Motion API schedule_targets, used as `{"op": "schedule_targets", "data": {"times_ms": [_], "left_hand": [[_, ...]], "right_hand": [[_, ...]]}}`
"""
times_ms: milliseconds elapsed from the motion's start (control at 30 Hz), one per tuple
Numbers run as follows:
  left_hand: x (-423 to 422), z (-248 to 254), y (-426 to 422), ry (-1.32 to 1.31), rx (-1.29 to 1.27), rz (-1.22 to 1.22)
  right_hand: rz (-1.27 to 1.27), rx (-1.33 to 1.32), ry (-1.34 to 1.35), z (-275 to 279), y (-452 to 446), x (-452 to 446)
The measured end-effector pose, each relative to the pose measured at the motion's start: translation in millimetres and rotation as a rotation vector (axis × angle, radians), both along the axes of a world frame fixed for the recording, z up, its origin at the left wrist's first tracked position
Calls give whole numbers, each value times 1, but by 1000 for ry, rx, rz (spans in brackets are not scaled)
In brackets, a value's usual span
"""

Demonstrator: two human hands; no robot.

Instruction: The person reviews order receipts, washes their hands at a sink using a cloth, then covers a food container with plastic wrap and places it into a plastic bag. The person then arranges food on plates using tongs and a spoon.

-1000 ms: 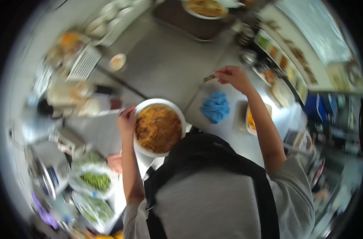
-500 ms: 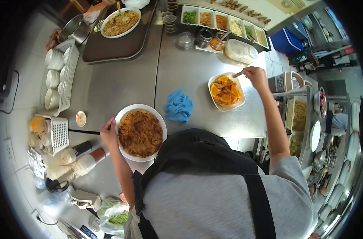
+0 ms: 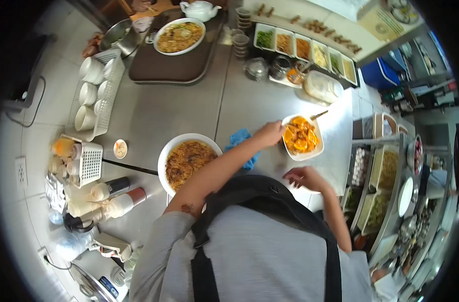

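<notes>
My left hand [image 3: 270,135] reaches across my front and grips the left rim of a square white bowl [image 3: 317,146]. Glossy orange-coloured food with orange slices [image 3: 301,136] fills the bowl. A utensil with a slim brown handle [image 3: 320,115] leans over its far right rim. My right hand [image 3: 305,178] hovers below the bowl by the counter's near edge, fingers apart, holding nothing. Under my left forearm lies a crumpled blue cloth [image 3: 238,137], partly covered. A round white plate [image 3: 167,151] of browned food [image 3: 188,162] sits to the left, also partly hidden by that arm.
A brown tray [image 3: 181,68] at the back left carries a plate of food [image 3: 179,36] and a white teapot [image 3: 200,10]. Topping containers [image 3: 304,49] line the back. White cups stand in a basket [image 3: 102,113] at left, near squeeze bottles [image 3: 123,201]. Another person's hand [image 3: 143,5] shows at top.
My left hand has left the round plate and crossed to the square bowl's rim. My right hand has let go of the utensil and drawn back toward me. The view has shifted.
</notes>
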State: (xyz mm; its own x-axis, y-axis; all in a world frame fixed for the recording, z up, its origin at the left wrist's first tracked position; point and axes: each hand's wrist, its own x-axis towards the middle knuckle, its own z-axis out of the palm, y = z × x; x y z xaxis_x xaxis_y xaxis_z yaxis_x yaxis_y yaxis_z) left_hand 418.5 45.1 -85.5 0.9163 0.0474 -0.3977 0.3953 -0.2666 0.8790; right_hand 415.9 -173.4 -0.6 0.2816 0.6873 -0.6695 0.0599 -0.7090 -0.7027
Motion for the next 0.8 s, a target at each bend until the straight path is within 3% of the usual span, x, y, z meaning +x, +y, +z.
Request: {"op": "schedule_targets", "data": {"times_ms": [67,167,333,467,533,667,800], "left_hand": [[4,-5,-3,-70,12,13],[-3,-5,7,-134,47,102],[-64,40,80,-121,-100,408],[-145,66,152,-158,-6,726],[-188,33,192,-156,115,804],[-247,24,218,-183,11,1182],[-288,-2,240,-187,-13,1397]], "right_hand": [[49,116,-201,2,25,-29],[22,228,-293,-5,39,-35],[-38,303,-249,-4,63,-39],[31,332,-226,-6,116,-43],[96,350,-316,-17,150,-48],[332,414,-617,-71,208,-57],[237,299,-496,-75,221,-52]]}}
